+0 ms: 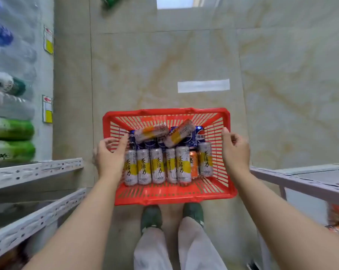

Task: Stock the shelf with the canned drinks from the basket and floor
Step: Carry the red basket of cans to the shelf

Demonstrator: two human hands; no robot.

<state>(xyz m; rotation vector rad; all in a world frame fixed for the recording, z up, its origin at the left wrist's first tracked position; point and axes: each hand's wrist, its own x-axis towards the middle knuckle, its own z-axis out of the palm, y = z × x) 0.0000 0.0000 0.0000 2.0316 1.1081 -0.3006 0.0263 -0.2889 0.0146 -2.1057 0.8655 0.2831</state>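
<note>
Head view, basket [164, 112], front-row cans [158, 165] pointing away, top cans [151, 132] crosswise, left hand [108, 158], right hand [235, 151] straddling rims, grip unclear

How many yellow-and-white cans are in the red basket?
8 yellow-and-white cans. Six sit side by side in the near row, an orange can between the last two. Two more rest slanted on the blue cans behind. Others may be hidden underneath.

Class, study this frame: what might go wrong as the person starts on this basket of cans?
Two loose cans lie on top of the others; they could roll or drop if the red basket is tipped. The left hand and right hand hover at its side walls, gripping nothing, so an uneven lift might tilt it.
</note>
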